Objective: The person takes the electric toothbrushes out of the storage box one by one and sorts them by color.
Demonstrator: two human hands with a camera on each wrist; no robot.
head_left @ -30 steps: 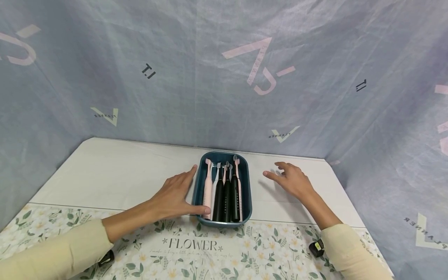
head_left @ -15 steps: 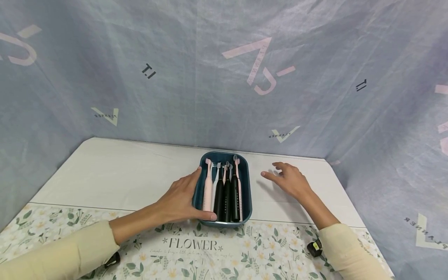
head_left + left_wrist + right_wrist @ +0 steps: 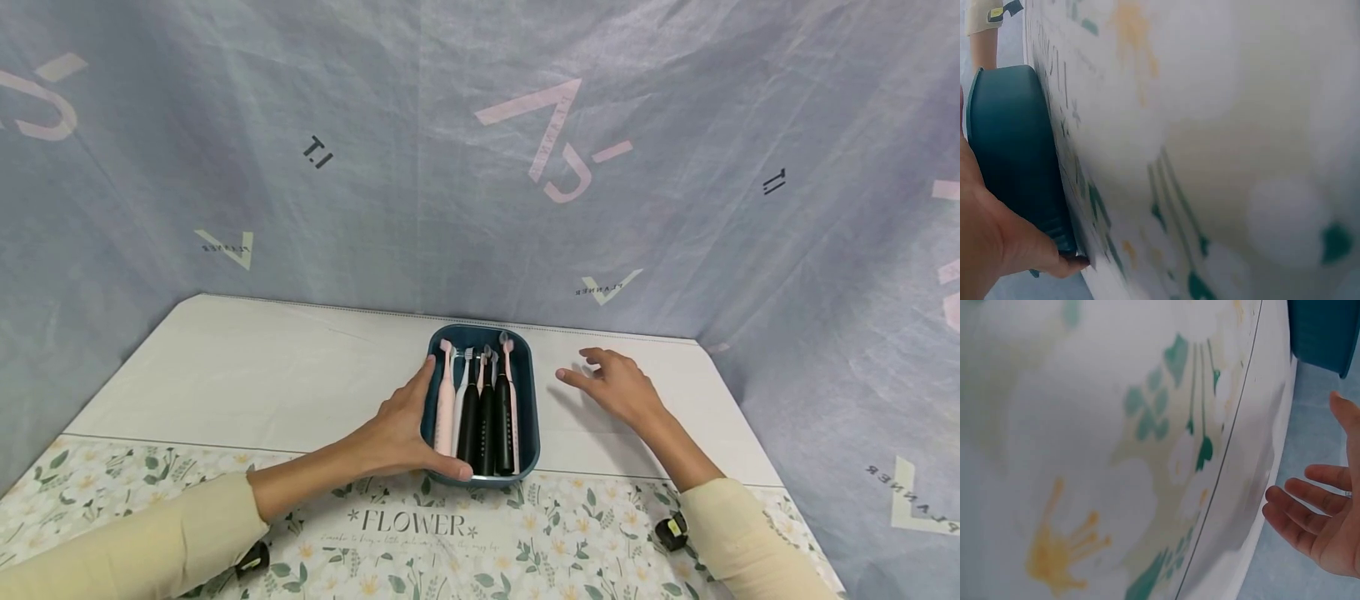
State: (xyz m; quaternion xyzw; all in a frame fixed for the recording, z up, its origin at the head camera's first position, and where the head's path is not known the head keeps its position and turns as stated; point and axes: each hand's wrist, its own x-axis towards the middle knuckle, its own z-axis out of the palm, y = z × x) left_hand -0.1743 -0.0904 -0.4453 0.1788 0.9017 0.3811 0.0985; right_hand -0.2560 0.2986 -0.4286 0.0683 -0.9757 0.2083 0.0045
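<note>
A dark blue-green bin [image 3: 534, 408] holds several electric toothbrushes lying lengthwise. Three have black handles, such as the middle black toothbrush [image 3: 487, 429]; a pink toothbrush [image 3: 445, 417] lies along the left wall. My left hand [image 3: 401, 435] spans the bin's near left corner, fingers extended along the side and thumb stretched over the near rim. In the left wrist view, a finger of it reaches low along the bin's wall [image 3: 1016, 150], close to the tabletop. To the right, my right hand [image 3: 617, 387] hovers apart from the bin, fingers loosely spread, holding nothing.
The table cover is white at the back [image 3: 300, 375] and floral in front [image 3: 562, 542], with FLOWER printed on it. Grey-blue printed curtains [image 3: 420, 167] close off the back and sides. A black wrist device [image 3: 671, 532] shows below the right sleeve.
My left hand has moved right from beside the bin, its thumb sliding along over the near rim. My right hand has drifted slightly left. The bin has stayed in place.
</note>
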